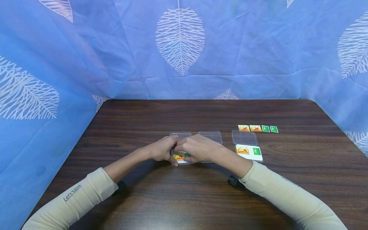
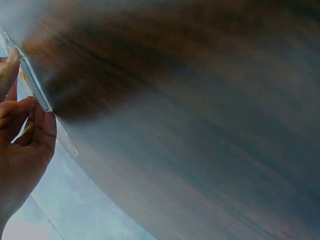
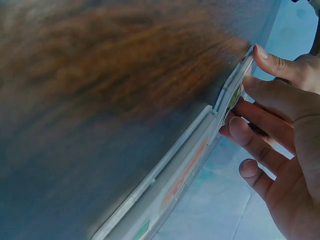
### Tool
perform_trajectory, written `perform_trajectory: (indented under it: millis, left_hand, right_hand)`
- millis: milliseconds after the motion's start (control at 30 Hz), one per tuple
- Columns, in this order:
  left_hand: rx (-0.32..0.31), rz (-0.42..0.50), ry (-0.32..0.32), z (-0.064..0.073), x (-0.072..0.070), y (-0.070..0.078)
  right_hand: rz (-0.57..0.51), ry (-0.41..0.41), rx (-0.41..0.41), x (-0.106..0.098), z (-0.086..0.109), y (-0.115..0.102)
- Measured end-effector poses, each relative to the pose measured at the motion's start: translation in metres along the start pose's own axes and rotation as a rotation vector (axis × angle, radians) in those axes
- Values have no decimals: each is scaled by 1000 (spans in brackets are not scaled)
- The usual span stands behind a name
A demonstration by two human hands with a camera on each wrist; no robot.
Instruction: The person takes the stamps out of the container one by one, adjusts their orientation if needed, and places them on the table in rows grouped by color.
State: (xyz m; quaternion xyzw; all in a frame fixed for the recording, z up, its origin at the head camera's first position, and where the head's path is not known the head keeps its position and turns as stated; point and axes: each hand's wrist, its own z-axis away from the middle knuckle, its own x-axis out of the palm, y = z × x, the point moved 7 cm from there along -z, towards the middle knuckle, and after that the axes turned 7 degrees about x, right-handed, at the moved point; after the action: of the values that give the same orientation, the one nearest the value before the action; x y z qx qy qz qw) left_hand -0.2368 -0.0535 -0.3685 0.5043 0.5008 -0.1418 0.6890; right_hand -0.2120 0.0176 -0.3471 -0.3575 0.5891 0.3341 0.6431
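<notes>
My left hand (image 1: 164, 149) grips the left side of a shallow clear plastic case (image 2: 36, 85), thumb at its near corner and fingers behind it. A white card lies inside, bearing an orange-and-yellow picture card (image 1: 179, 157). Over the right half of this case, my right hand (image 1: 199, 147) pinches a small green card (image 3: 233, 98), thumb at the near side and bent forefinger at the far side. Its other fingers curl loosely in the right wrist view. The case's raised clear lid (image 1: 180, 135) shows beyond both hands.
A second open case (image 3: 165, 180) sits right beside it, mostly under the right forearm, its lid (image 1: 210, 136) tilted back. Further right is another open case (image 1: 248, 152) with orange and green pictures. Loose orange cards (image 1: 249, 128) and green cards (image 1: 269, 129) lie in a row behind it.
</notes>
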Motion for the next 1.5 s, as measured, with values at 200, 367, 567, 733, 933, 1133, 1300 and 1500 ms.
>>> perform_trajectory:
  millis: [200,367,567,733,933,1133,1300,1500]
  left_hand:
    - [2,9,12,1,1,-1]
    - [5,57,23,2,1,-1]
    - [11,81,22,2,0,-1]
    - [-9,97,18,2,1,-2]
    - [-34,97,18,2,2,-5]
    - [-35,92,22,1,2,-4]
    - [-28,87,27,1,0,-2]
    - [-27,109,24,2,1,-2]
  right_hand:
    - [-15,-12,0,2,-1,0]
    - [-9,-32,10,3,-3,0]
    - [-12,-57,24,4,-4,-1]
    - [-32,-76,12,4,-5,-2]
    - [2,-86,2,6,-6,-5]
    - [8,-87,8,7,-6,-5]
    - [-13,-81,5,7,-7,-5]
    - [-43,-75,-2,7,-9,-7]
